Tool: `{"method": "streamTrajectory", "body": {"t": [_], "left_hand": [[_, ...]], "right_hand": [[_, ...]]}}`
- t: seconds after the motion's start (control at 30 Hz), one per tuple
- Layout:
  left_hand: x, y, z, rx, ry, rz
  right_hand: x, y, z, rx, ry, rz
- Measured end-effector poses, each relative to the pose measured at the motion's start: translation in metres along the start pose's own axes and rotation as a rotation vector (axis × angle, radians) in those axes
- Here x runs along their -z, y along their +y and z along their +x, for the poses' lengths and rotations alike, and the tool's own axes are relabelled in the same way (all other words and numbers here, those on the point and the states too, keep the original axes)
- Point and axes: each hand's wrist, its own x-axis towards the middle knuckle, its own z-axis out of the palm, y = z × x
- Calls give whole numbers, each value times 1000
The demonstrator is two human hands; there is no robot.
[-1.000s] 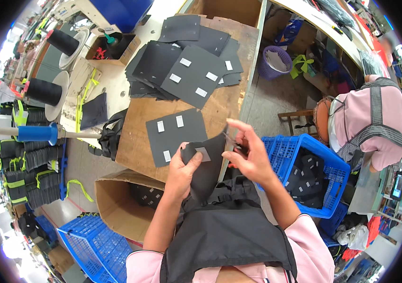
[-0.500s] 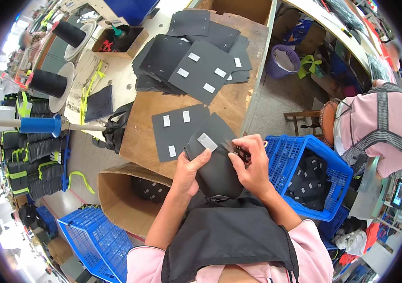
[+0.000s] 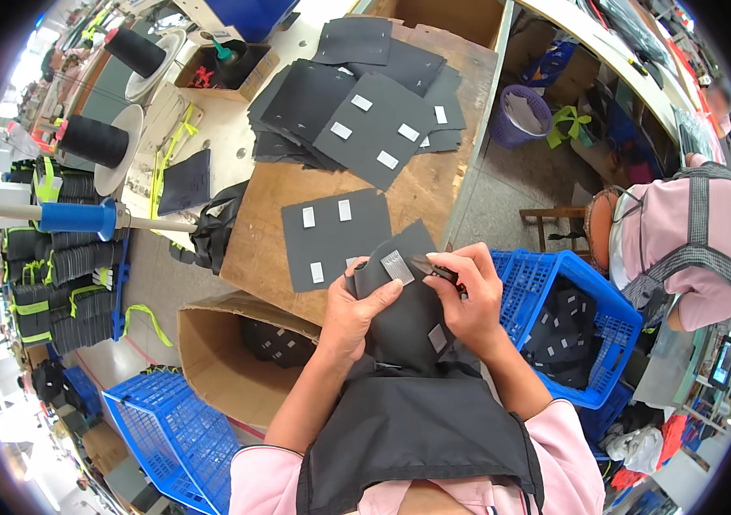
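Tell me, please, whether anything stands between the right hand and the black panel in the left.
Only the small tool in the right hand, tip near the upper white patch; nothing else visible lies between hand and black panel.

- the sheet [image 3: 411, 302] you hold: matt, smooth, cloth-like
- its patch [image 3: 397, 267]: ribbed, slightly glossy
- your tabletop [image 3: 264, 225]: bare, worn-looking wood
- your apron [image 3: 421, 425]: smooth, dull cloth
- the basket [image 3: 514, 281] on your right: smooth, faintly glossy plastic
- the carton [image 3: 215, 354] on your left: matt cardboard
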Motion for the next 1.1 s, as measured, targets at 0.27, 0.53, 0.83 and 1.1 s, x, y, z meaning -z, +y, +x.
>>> {"method": "streamTrajectory", "body": {"t": [0.27, 0.53, 0.83, 1.1], "left_hand": [[6, 10, 0, 115, -80, 65], [7, 17, -2, 179, -111, 106], [7, 18, -2, 188, -109, 115], [10, 17, 1, 216, -160, 150]], "right_hand": [[28, 6, 33, 273, -294, -57], [31, 9, 29, 291, -256, -30], [27, 2, 22, 270, -218, -65], [29, 7, 23, 250, -240, -75]]}}
